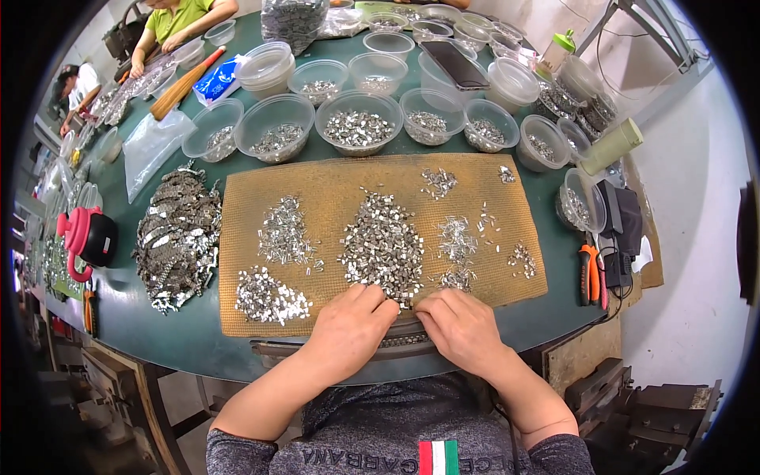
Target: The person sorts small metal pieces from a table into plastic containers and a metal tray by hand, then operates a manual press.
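At the front edge of the tan mesh mat (317,178), my left hand (352,326) is closed, its curled fingertips at the foot of the middle heap of small metal pieces (383,245). Close to its right is my right hand (459,326), thumb and fingers pinched together. Whatever the fingertips hold is too small or hidden. Under both hands a dark curved metal bar (277,349) runs along the table edge, with a row of small pieces on it. Other piles lie around: shiny chips (269,298) at left front, thin slivers (283,231) behind them, more slivers (457,240) at right.
Tangled metal strips (178,237) lie left of the mat. Clear plastic bowls (359,123) of metal pieces line its far side; a phone (454,65) rests on bowls. A pink-and-black mug (89,240) stands far left, orange-handled pliers (587,273) at right. Another person (180,24) works at far left.
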The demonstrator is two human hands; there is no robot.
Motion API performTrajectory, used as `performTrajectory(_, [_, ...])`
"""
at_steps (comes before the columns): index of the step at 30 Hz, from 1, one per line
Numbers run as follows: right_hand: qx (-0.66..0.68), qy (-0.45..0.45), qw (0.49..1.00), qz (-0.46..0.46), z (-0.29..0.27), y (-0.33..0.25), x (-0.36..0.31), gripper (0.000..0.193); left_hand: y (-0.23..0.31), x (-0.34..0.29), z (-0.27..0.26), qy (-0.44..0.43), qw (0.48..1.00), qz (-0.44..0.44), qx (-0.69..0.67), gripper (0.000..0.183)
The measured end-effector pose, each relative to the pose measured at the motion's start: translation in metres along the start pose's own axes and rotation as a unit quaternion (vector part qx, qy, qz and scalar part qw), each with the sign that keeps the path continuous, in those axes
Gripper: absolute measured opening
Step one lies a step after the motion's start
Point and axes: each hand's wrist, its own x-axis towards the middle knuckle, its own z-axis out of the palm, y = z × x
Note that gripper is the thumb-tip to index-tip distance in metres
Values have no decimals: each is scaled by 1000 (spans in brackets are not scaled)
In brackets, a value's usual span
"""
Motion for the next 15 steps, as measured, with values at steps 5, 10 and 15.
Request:
performTrajectory(5, [43,-30,998,-23,-6,-17,-6,18,-1,1,0,0,1000,27,12,10])
performTrajectory(10, [44,-44,997,-51,-2,-22,-8,20,-3,0,1,5,1000,17,-3,12])
performTrajectory(15, [71,-59,995,-26,-8,-16,-3,12,-7,-4,1,7,1000,11,-6,14])
